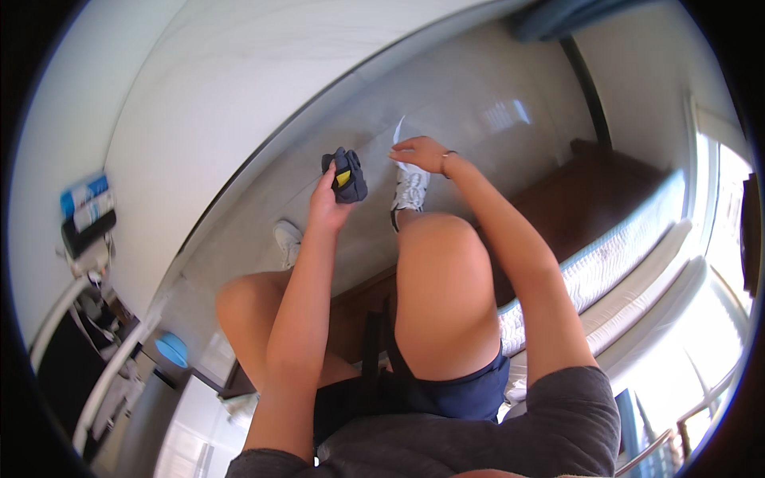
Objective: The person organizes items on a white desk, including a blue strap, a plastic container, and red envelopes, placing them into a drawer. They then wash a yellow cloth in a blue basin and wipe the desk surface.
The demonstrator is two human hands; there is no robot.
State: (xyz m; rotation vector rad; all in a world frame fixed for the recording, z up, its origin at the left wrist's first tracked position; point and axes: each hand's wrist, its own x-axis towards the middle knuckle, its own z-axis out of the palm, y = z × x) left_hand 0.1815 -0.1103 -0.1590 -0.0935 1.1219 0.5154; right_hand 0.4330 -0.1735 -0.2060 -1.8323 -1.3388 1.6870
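My left hand (331, 200) grips a dark grey folded fabric bundle (352, 182) with a small yellow patch showing at its middle. To the right, my right hand (424, 154) pinches a thin white strip (398, 130), perhaps paper or tissue, between thumb and fingers. Part of that strip shows above the fingers and a little below them. A dark bracelet circles the right wrist. Below the right hand is a white laced shoe (411, 188) on one foot. The other white shoe (288, 239) stands on the floor to the left.
A white wall (197, 119) runs along the left of the grey floor (466, 77). Beside me at right lies a mattress (597, 263) on a brown wooden base (550, 203). At lower left are a blue basin (171, 349) and a white-framed rack (113, 388) with assorted items.
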